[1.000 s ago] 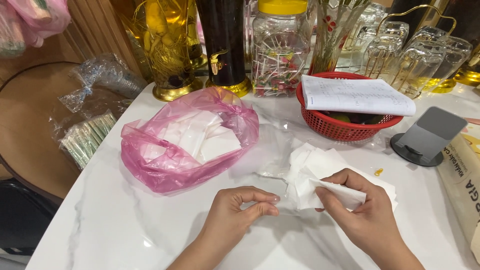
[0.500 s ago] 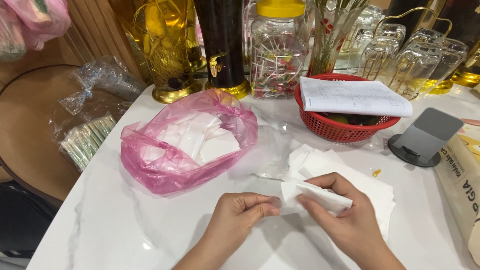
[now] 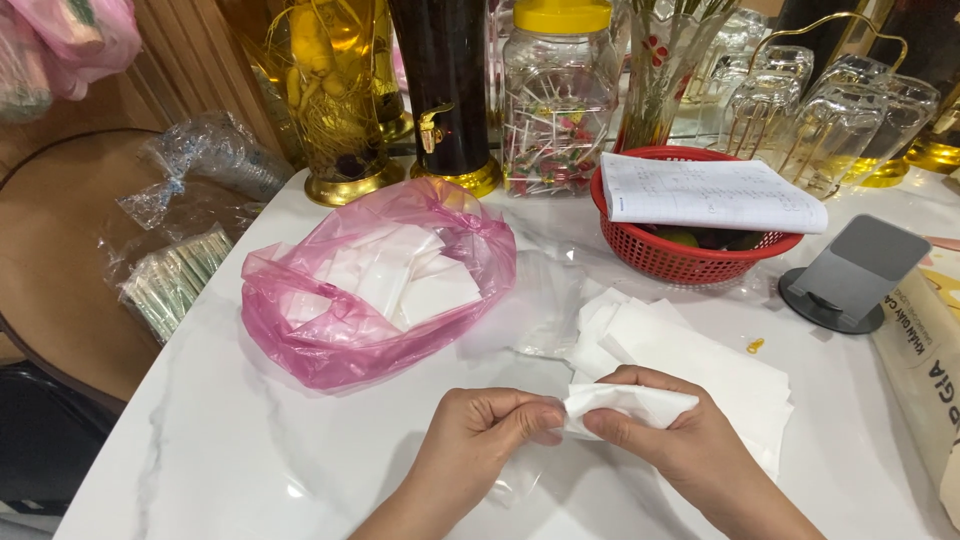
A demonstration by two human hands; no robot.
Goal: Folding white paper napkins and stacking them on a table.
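Both my hands meet at the near edge of a white marble table [image 3: 200, 440]. My left hand [image 3: 485, 430] and my right hand [image 3: 680, 440] pinch the same folded white paper napkin [image 3: 625, 403] between fingers and thumbs. Just behind my right hand lies a loose stack of white napkins [image 3: 700, 350]. A clear thin plastic sleeve [image 3: 535, 310] lies flat between the stack and a pink plastic bag [image 3: 330, 330] that holds several folded napkins.
A red mesh basket [image 3: 690, 262] with a lined paper sheet on top stands behind the stack. A grey phone stand [image 3: 850, 275] is at the right. Jars, a yellow-lidded container [image 3: 560, 95] and upturned glasses [image 3: 830, 120] line the back. Clear bags of sticks [image 3: 170, 280] lie left.
My right hand lifted one napkin from the stack and brought it left. My left hand closed onto it, so both hands now grip it together.
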